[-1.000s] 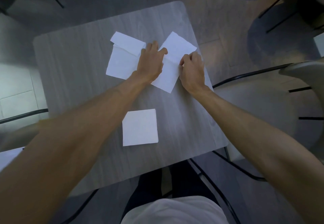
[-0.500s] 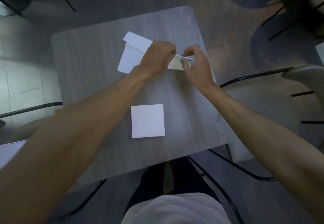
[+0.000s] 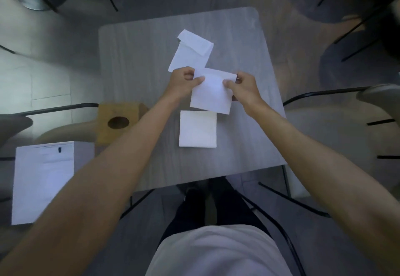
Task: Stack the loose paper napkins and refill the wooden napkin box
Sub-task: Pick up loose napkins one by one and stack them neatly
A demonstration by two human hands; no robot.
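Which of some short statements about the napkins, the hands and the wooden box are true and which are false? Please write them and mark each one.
1. Both hands hold one napkin. True: the left hand and right hand grip the held napkin by its upper corners.
2. The wooden napkin box stands at the table's right edge. False: it is at the left edge.
3. A folded napkin lies flat on the table, nearer the person than the held one. True.
4. The far napkin lies inside the box. False: it lies on the table, its top edge folded over.

napkin box (image 3: 118, 122) left of folded napkin (image 3: 197, 129) — on table (image 3: 134, 59)
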